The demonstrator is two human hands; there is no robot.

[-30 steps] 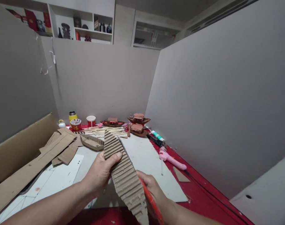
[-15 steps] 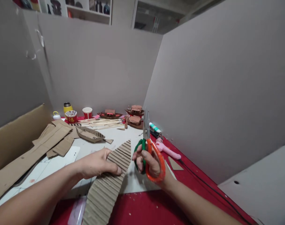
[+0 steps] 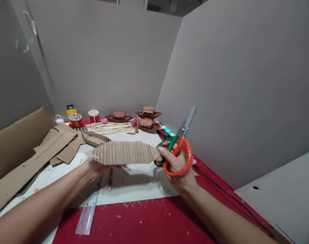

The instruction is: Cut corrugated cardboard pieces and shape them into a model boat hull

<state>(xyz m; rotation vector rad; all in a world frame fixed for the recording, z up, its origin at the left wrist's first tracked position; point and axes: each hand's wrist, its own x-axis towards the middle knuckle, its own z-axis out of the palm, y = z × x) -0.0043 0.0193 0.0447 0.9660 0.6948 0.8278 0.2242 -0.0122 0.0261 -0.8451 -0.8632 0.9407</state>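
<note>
Our left hand [image 3: 95,168] holds corrugated cardboard [image 3: 126,152] from beneath, fingers mostly hidden; right hand [image 3: 173,157] grips scissors [image 3: 187,123] beside cardboard's right tip. Best we angle scissors away from cardboard, steady it above white board [image 3: 136,189].

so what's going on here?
A person's left hand holds up a ribbed cardboard piece. The right hand holds scissors, blades pointing up and away from the cardboard, with its fingertips by the piece's tip. Beyond, model boats and thin wooden sticks sit toward the table's far edge.
</note>
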